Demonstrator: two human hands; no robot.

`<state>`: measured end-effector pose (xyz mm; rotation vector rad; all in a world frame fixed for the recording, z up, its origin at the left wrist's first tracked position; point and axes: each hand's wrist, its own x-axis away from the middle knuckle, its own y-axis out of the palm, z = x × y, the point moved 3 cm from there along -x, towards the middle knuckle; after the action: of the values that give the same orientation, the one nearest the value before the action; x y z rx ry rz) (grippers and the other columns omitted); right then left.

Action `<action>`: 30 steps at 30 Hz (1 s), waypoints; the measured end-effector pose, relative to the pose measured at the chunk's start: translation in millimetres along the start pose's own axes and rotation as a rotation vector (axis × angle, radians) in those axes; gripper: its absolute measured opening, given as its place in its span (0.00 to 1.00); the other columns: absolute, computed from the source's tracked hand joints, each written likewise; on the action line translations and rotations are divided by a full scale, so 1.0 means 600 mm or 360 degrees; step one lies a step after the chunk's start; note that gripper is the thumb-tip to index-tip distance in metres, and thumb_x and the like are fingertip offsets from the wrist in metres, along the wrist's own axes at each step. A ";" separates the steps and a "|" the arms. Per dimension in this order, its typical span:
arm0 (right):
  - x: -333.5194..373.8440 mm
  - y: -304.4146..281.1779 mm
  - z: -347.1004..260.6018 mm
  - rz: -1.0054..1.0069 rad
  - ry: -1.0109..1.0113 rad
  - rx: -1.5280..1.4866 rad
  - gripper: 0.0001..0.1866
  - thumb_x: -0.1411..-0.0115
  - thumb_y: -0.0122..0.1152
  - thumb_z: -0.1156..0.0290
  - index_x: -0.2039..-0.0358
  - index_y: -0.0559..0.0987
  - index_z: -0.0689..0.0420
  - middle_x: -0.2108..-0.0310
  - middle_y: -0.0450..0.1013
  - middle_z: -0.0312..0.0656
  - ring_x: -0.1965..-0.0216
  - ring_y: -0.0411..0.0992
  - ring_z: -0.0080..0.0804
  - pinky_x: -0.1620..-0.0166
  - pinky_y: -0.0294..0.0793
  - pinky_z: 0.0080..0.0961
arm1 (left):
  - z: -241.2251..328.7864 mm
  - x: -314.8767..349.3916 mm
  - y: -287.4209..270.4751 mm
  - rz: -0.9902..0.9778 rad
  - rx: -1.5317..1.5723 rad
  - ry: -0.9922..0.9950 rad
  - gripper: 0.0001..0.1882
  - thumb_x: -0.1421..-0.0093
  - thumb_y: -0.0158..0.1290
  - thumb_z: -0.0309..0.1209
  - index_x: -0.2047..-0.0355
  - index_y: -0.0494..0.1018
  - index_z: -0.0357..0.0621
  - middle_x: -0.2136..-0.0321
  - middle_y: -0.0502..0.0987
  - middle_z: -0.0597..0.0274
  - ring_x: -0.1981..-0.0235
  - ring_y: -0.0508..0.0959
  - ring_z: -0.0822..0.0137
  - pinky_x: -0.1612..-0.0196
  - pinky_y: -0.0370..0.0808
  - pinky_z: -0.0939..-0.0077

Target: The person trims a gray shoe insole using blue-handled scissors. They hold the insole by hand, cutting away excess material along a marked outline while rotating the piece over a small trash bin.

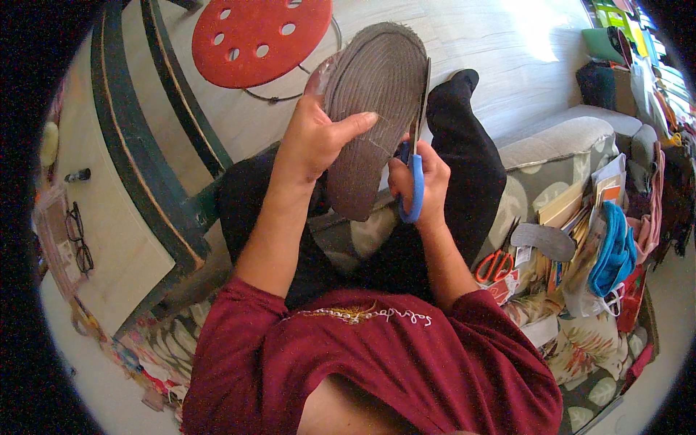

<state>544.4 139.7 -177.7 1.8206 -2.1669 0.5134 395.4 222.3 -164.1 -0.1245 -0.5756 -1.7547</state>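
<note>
A long brown-grey insole [377, 87] with curved ridges over its face is held up in front of my lap, its wide end pointing away. My left hand [315, 138] is closed on its left edge, the thumb pressed flat across the ridged face. In my right hand [431, 181] is a pair of scissors [417, 192] with blue handles, my fingers in the loops. The blades point away from me along the insole's right edge. Whether they touch the edge or are parted is hard to make out.
A red round stool [250, 51] with holes stands ahead to the left. At my left is a table [145, 268] with eyeglasses [80, 235]. On the sofa at my right lie orange-handled scissors [495, 266], a grey insole-shaped piece [544, 241], papers and a blue cloth [612, 250].
</note>
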 end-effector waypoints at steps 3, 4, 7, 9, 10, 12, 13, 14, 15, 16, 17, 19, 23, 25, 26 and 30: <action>-0.008 0.004 -0.006 0.0000 -0.0077 -0.0034 0.13 0.50 0.54 0.77 0.61 0.71 0.62 0.80 0.69 0.35 0.82 0.66 0.19 0.78 0.66 0.16 | -0.005 0.001 0.002 -0.0029 -0.0018 -0.0042 0.37 0.58 0.57 0.17 0.46 0.55 0.35 0.53 0.67 0.52 0.53 0.69 0.64 0.49 0.66 0.71; -0.012 0.006 -0.010 0.0011 -0.0148 -0.0056 0.13 0.50 0.53 0.78 0.62 0.71 0.63 0.82 0.68 0.35 0.84 0.65 0.19 0.80 0.64 0.16 | -0.011 0.001 0.004 -0.0046 -0.0029 -0.0039 0.38 0.58 0.57 0.17 0.46 0.54 0.36 0.52 0.66 0.53 0.52 0.68 0.64 0.48 0.65 0.71; -0.019 0.003 -0.014 0.0064 -0.0245 -0.0096 0.14 0.51 0.53 0.78 0.61 0.71 0.63 0.81 0.68 0.35 0.82 0.66 0.20 0.78 0.65 0.16 | -0.011 0.003 0.007 -0.0060 -0.0039 -0.0067 0.40 0.59 0.58 0.17 0.45 0.53 0.38 0.49 0.63 0.54 0.49 0.66 0.64 0.46 0.62 0.71; -0.022 0.000 -0.011 0.0069 -0.0282 -0.0019 0.15 0.53 0.53 0.78 0.61 0.71 0.63 0.81 0.68 0.35 0.82 0.65 0.20 0.78 0.65 0.16 | -0.011 0.002 0.008 -0.0073 -0.0021 -0.0084 0.41 0.59 0.58 0.16 0.44 0.52 0.38 0.49 0.63 0.54 0.48 0.65 0.64 0.45 0.62 0.71; -0.022 -0.002 -0.009 0.0072 -0.0300 0.0019 0.16 0.53 0.53 0.78 0.61 0.71 0.63 0.81 0.68 0.35 0.82 0.65 0.20 0.78 0.64 0.16 | -0.013 0.002 0.009 -0.0083 -0.0003 -0.0085 0.41 0.59 0.58 0.16 0.44 0.52 0.38 0.49 0.63 0.55 0.48 0.65 0.64 0.45 0.62 0.71; -0.020 -0.009 -0.005 0.0018 -0.0183 0.0007 0.18 0.54 0.54 0.76 0.59 0.71 0.62 0.72 0.70 0.34 0.73 0.66 0.19 0.67 0.66 0.16 | -0.013 0.002 0.008 -0.0084 0.0009 -0.0092 0.41 0.59 0.58 0.16 0.45 0.53 0.38 0.49 0.63 0.55 0.49 0.65 0.64 0.45 0.62 0.71; -0.019 -0.010 -0.004 -0.0010 -0.0124 0.0001 0.19 0.54 0.55 0.75 0.58 0.71 0.61 0.68 0.71 0.34 0.68 0.67 0.19 0.62 0.67 0.17 | -0.013 0.003 0.007 -0.0076 0.0004 -0.0099 0.41 0.59 0.58 0.16 0.45 0.53 0.38 0.49 0.63 0.55 0.49 0.65 0.65 0.45 0.62 0.71; -0.018 -0.011 -0.004 -0.0010 -0.0128 -0.0024 0.19 0.54 0.55 0.75 0.58 0.72 0.61 0.68 0.71 0.34 0.68 0.67 0.19 0.62 0.67 0.17 | -0.012 0.002 0.008 -0.0079 0.0011 -0.0099 0.40 0.59 0.58 0.16 0.45 0.53 0.39 0.49 0.63 0.55 0.49 0.65 0.65 0.45 0.62 0.71; -0.017 -0.011 -0.004 -0.0011 -0.0132 -0.0049 0.19 0.54 0.56 0.74 0.58 0.72 0.61 0.68 0.72 0.34 0.69 0.67 0.20 0.63 0.67 0.17 | -0.012 0.002 0.008 -0.0082 0.0018 -0.0100 0.40 0.59 0.58 0.16 0.45 0.53 0.39 0.49 0.63 0.55 0.49 0.65 0.65 0.45 0.62 0.71; -0.017 -0.012 -0.003 -0.0009 -0.0135 -0.0043 0.19 0.54 0.56 0.74 0.58 0.72 0.62 0.68 0.72 0.34 0.69 0.67 0.20 0.63 0.68 0.17 | -0.009 0.002 0.010 -0.0092 0.0036 -0.0095 0.40 0.60 0.58 0.16 0.45 0.54 0.39 0.49 0.63 0.56 0.49 0.65 0.65 0.45 0.61 0.71; -0.017 -0.013 -0.002 -0.0009 -0.0139 -0.0038 0.19 0.53 0.56 0.74 0.58 0.72 0.62 0.68 0.72 0.35 0.69 0.67 0.20 0.64 0.68 0.17 | -0.008 0.003 0.010 -0.0098 0.0030 -0.0097 0.40 0.60 0.58 0.16 0.45 0.54 0.39 0.49 0.64 0.56 0.49 0.65 0.65 0.45 0.61 0.71; -0.017 -0.016 0.004 -0.0003 -0.0145 0.0034 0.19 0.53 0.56 0.75 0.58 0.72 0.62 0.69 0.72 0.36 0.71 0.68 0.20 0.65 0.69 0.17 | -0.005 0.002 0.008 -0.0109 -0.0006 -0.0110 0.40 0.59 0.58 0.17 0.45 0.55 0.39 0.50 0.64 0.56 0.49 0.66 0.65 0.45 0.61 0.71; -0.013 -0.005 -0.013 0.0043 -0.0190 -0.0173 0.14 0.53 0.51 0.81 0.63 0.71 0.65 0.85 0.66 0.34 0.86 0.62 0.18 0.83 0.60 0.14 | -0.005 0.002 0.005 -0.0101 -0.0007 -0.0132 0.39 0.60 0.58 0.17 0.45 0.55 0.39 0.50 0.64 0.56 0.49 0.66 0.65 0.46 0.61 0.72; -0.012 -0.005 -0.015 0.0032 -0.0171 -0.0149 0.13 0.53 0.51 0.81 0.63 0.71 0.65 0.85 0.66 0.34 0.86 0.62 0.18 0.83 0.60 0.14 | -0.003 0.002 0.005 -0.0117 0.0061 -0.0145 0.40 0.60 0.58 0.17 0.45 0.55 0.39 0.50 0.65 0.56 0.49 0.66 0.65 0.46 0.62 0.71; -0.012 -0.005 -0.016 0.0028 -0.0185 -0.0133 0.13 0.53 0.51 0.81 0.63 0.71 0.65 0.85 0.66 0.34 0.87 0.62 0.18 0.83 0.60 0.14 | -0.002 0.002 0.004 -0.0125 0.0082 -0.0151 0.39 0.60 0.58 0.17 0.45 0.55 0.39 0.51 0.65 0.56 0.49 0.66 0.65 0.46 0.61 0.71; -0.011 -0.005 -0.026 -0.0001 -0.0116 -0.0107 0.12 0.52 0.51 0.80 0.64 0.71 0.65 0.85 0.66 0.35 0.87 0.62 0.19 0.83 0.59 0.15 | 0.000 0.000 0.001 -0.0146 0.0070 -0.0142 0.39 0.59 0.58 0.18 0.45 0.55 0.38 0.51 0.65 0.56 0.49 0.66 0.65 0.45 0.61 0.71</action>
<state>547.9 151.8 -166.3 1.8314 -2.2028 0.3744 396.2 221.9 -164.0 -0.1487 -0.6937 -1.8308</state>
